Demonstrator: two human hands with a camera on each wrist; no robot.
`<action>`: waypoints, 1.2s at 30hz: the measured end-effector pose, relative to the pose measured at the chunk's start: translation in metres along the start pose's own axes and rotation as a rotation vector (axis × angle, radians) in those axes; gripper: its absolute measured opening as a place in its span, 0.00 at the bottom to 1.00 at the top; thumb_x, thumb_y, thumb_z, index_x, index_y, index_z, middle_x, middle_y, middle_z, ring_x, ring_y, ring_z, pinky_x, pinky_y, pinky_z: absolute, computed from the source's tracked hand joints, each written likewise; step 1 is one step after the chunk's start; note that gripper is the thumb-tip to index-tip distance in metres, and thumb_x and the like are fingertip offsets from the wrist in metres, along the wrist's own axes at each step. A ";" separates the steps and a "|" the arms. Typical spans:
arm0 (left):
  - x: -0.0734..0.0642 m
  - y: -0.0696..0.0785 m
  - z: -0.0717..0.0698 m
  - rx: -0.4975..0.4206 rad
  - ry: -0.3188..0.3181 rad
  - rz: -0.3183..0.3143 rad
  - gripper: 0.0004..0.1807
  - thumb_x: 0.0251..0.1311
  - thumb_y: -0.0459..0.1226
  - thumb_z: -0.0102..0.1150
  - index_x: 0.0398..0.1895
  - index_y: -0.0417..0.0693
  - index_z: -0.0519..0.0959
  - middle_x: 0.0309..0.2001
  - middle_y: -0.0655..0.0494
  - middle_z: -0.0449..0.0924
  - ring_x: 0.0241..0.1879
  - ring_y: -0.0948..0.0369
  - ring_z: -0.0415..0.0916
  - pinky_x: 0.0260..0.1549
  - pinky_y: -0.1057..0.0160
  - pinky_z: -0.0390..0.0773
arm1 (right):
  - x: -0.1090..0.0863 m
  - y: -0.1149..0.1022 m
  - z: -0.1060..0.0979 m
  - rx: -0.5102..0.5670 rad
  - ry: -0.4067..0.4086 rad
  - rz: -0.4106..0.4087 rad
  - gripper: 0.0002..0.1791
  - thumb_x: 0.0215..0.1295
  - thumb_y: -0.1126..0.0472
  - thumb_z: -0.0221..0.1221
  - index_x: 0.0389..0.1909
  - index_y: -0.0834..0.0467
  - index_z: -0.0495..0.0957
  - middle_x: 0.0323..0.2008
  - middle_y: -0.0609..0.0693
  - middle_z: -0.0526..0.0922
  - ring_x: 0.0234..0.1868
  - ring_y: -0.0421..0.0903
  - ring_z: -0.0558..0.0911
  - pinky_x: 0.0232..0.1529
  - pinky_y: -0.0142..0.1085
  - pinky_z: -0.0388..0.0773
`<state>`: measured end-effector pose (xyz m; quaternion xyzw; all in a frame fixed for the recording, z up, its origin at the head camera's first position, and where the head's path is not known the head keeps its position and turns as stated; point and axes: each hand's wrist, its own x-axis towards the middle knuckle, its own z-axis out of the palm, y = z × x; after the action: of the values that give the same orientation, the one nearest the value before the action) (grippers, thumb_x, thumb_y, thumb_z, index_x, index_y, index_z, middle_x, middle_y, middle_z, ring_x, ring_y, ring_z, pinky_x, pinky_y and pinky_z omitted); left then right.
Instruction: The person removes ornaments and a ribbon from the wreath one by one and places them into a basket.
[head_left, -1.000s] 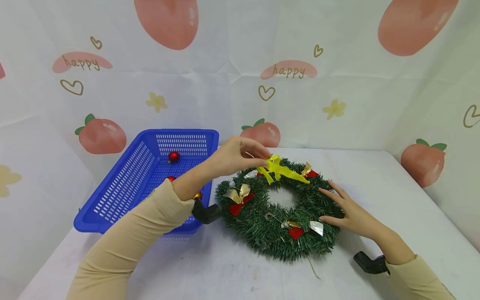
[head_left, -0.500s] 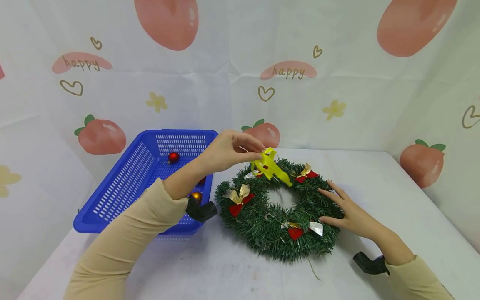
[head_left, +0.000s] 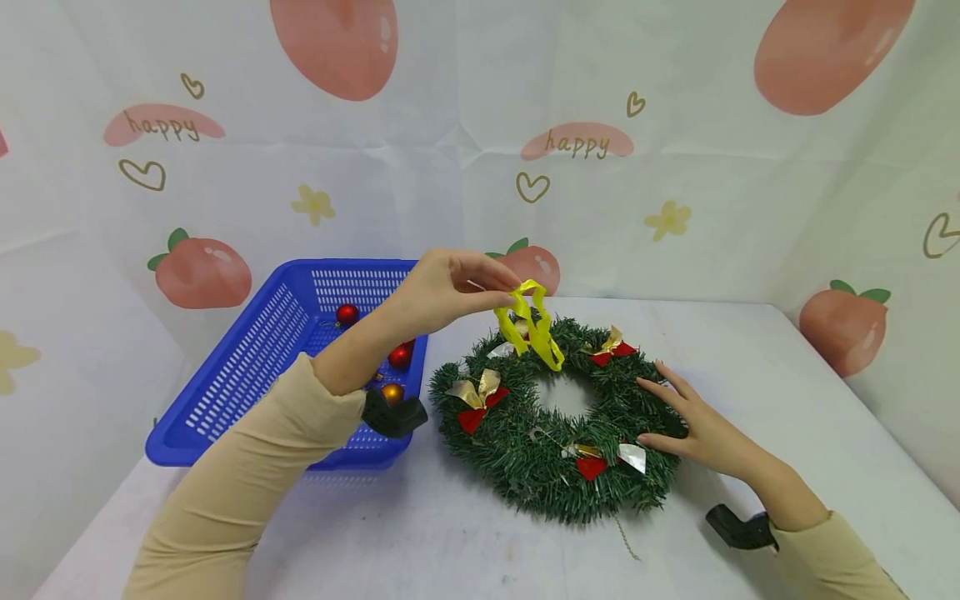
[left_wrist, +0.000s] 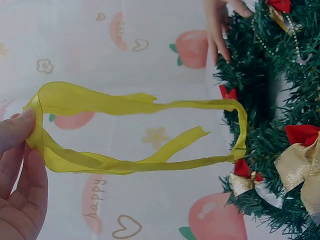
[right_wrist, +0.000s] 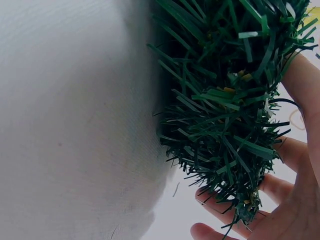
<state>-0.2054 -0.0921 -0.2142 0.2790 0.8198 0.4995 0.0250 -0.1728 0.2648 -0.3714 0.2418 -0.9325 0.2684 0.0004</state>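
Between thumb and fingertips, my left hand (head_left: 442, 290) pinches a yellow ribbon (head_left: 552, 355), raised over the back left of a green tinsel wreath (head_left: 525, 458). In the left wrist view the ribbon (left_wrist: 75, 100) hangs in a long loop from the fingers, its far end against the wreath (left_wrist: 280, 90). Bows of red, gold and silver decorate the wreath, including a gold and red bow (head_left: 477, 398) on its left. My right hand (head_left: 701, 429) rests on the wreath's right edge, fingers spread; its fingertips are partly hidden by green strands in the right wrist view.
Left of the wreath stands a blue plastic basket (head_left: 247, 367) holding several baubles, among them a red bauble (head_left: 347, 314) and a gold bauble (head_left: 392, 394). My left forearm crosses over the basket. A printed cloth backdrop (head_left: 457, 217) rises behind the white table (head_left: 450, 542).
My left hand has moved left and upward, drawing the yellow ribbon up so it now hangs as a loop. More baubles show in the basket. The right hand and wreath stay put.
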 end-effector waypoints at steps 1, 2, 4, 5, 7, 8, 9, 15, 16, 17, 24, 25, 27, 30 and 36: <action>-0.001 0.000 -0.001 -0.002 0.005 -0.002 0.12 0.58 0.34 0.61 0.45 0.43 0.81 0.42 0.47 0.84 0.41 0.55 0.82 0.41 0.64 0.79 | 0.000 0.000 0.000 -0.001 -0.001 0.001 0.43 0.56 0.52 0.65 0.69 0.58 0.57 0.71 0.68 0.45 0.65 0.74 0.55 0.50 0.70 0.62; -0.001 0.001 -0.002 -0.003 0.010 0.000 0.12 0.58 0.34 0.61 0.46 0.43 0.81 0.42 0.47 0.84 0.41 0.55 0.82 0.41 0.64 0.79 | 0.000 0.000 0.000 -0.001 -0.001 0.003 0.43 0.56 0.52 0.65 0.69 0.58 0.57 0.71 0.68 0.45 0.65 0.74 0.55 0.50 0.70 0.63; -0.002 0.002 -0.005 -0.006 0.021 0.002 0.12 0.58 0.34 0.61 0.46 0.42 0.81 0.43 0.46 0.84 0.42 0.55 0.82 0.42 0.64 0.80 | 0.000 0.000 0.000 -0.003 -0.002 0.005 0.43 0.56 0.52 0.65 0.69 0.58 0.56 0.71 0.67 0.45 0.65 0.74 0.55 0.50 0.70 0.63; -0.003 0.003 -0.006 -0.008 0.026 0.003 0.12 0.58 0.33 0.61 0.46 0.42 0.81 0.43 0.46 0.83 0.42 0.56 0.82 0.43 0.63 0.80 | 0.000 0.000 0.000 -0.002 -0.003 0.007 0.43 0.56 0.52 0.65 0.69 0.58 0.56 0.71 0.67 0.45 0.65 0.74 0.55 0.50 0.70 0.62; -0.003 0.005 -0.010 -0.010 0.040 0.001 0.12 0.58 0.34 0.61 0.46 0.42 0.81 0.43 0.46 0.83 0.43 0.55 0.82 0.45 0.63 0.80 | 0.000 0.000 0.000 -0.002 -0.004 0.009 0.43 0.56 0.52 0.65 0.69 0.58 0.56 0.71 0.67 0.45 0.65 0.74 0.55 0.51 0.70 0.62; -0.004 0.005 -0.011 -0.009 0.048 -0.002 0.12 0.58 0.34 0.61 0.45 0.43 0.81 0.43 0.46 0.83 0.43 0.56 0.82 0.45 0.62 0.80 | 0.000 0.000 0.000 -0.001 -0.004 0.010 0.43 0.56 0.52 0.65 0.69 0.58 0.56 0.71 0.67 0.45 0.65 0.74 0.55 0.51 0.70 0.62; -0.004 0.006 -0.012 -0.011 0.056 -0.004 0.12 0.58 0.34 0.61 0.45 0.43 0.81 0.43 0.46 0.83 0.43 0.56 0.82 0.46 0.62 0.80 | 0.000 0.000 0.000 0.000 -0.004 0.010 0.43 0.56 0.52 0.65 0.69 0.58 0.56 0.71 0.67 0.45 0.65 0.74 0.55 0.51 0.70 0.62; -0.005 0.010 -0.019 0.002 0.090 -0.005 0.13 0.57 0.35 0.62 0.46 0.43 0.81 0.43 0.47 0.84 0.41 0.58 0.82 0.45 0.64 0.80 | 0.000 0.000 0.000 -0.001 -0.005 0.010 0.43 0.56 0.52 0.65 0.69 0.58 0.56 0.71 0.68 0.45 0.65 0.74 0.55 0.51 0.70 0.62; -0.006 0.010 -0.020 0.005 0.094 -0.004 0.13 0.57 0.35 0.61 0.46 0.43 0.81 0.43 0.47 0.84 0.41 0.59 0.82 0.45 0.64 0.79 | 0.000 0.000 0.000 0.000 -0.006 0.011 0.43 0.56 0.52 0.64 0.69 0.58 0.56 0.71 0.68 0.45 0.65 0.74 0.55 0.51 0.70 0.62; -0.006 0.011 -0.021 0.004 0.099 -0.003 0.13 0.57 0.35 0.61 0.46 0.43 0.81 0.43 0.47 0.84 0.41 0.59 0.82 0.44 0.65 0.79 | 0.000 0.000 0.000 0.001 -0.007 0.012 0.43 0.56 0.51 0.64 0.69 0.58 0.56 0.71 0.68 0.45 0.66 0.74 0.55 0.51 0.70 0.62; -0.008 0.011 -0.030 0.008 0.141 0.005 0.14 0.57 0.36 0.62 0.46 0.42 0.81 0.41 0.50 0.85 0.41 0.60 0.82 0.44 0.66 0.79 | 0.000 0.001 0.000 0.000 -0.007 0.012 0.43 0.56 0.52 0.64 0.69 0.58 0.56 0.71 0.68 0.45 0.65 0.74 0.55 0.51 0.70 0.62; -0.008 0.011 -0.031 0.005 0.150 0.008 0.14 0.57 0.35 0.62 0.46 0.42 0.81 0.41 0.51 0.85 0.41 0.60 0.82 0.44 0.66 0.79 | 0.000 0.001 0.000 -0.001 -0.006 0.011 0.43 0.56 0.52 0.64 0.69 0.58 0.56 0.71 0.67 0.45 0.65 0.74 0.55 0.50 0.70 0.62; -0.008 0.011 -0.033 0.003 0.163 0.019 0.13 0.57 0.35 0.62 0.46 0.41 0.81 0.40 0.53 0.85 0.40 0.61 0.82 0.44 0.66 0.79 | 0.000 0.001 0.000 -0.001 -0.006 0.010 0.43 0.56 0.52 0.65 0.69 0.58 0.56 0.71 0.68 0.45 0.65 0.74 0.55 0.50 0.70 0.62; -0.009 0.011 -0.037 -0.002 0.188 0.033 0.13 0.57 0.34 0.62 0.45 0.39 0.81 0.36 0.59 0.85 0.39 0.63 0.82 0.43 0.68 0.79 | 0.001 0.001 0.000 -0.001 -0.004 0.007 0.43 0.56 0.52 0.65 0.69 0.58 0.56 0.71 0.68 0.45 0.65 0.74 0.55 0.51 0.70 0.62; -0.013 0.014 -0.045 -0.024 0.228 0.040 0.14 0.56 0.35 0.63 0.45 0.38 0.81 0.33 0.69 0.83 0.37 0.66 0.82 0.43 0.70 0.78 | 0.001 0.001 0.000 -0.007 -0.003 0.007 0.43 0.56 0.52 0.65 0.69 0.58 0.57 0.71 0.68 0.45 0.65 0.74 0.55 0.51 0.70 0.62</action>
<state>-0.2024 -0.1299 -0.1834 0.2362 0.8056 0.5382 -0.0749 -0.1737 0.2649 -0.3715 0.2392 -0.9342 0.2647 -0.0012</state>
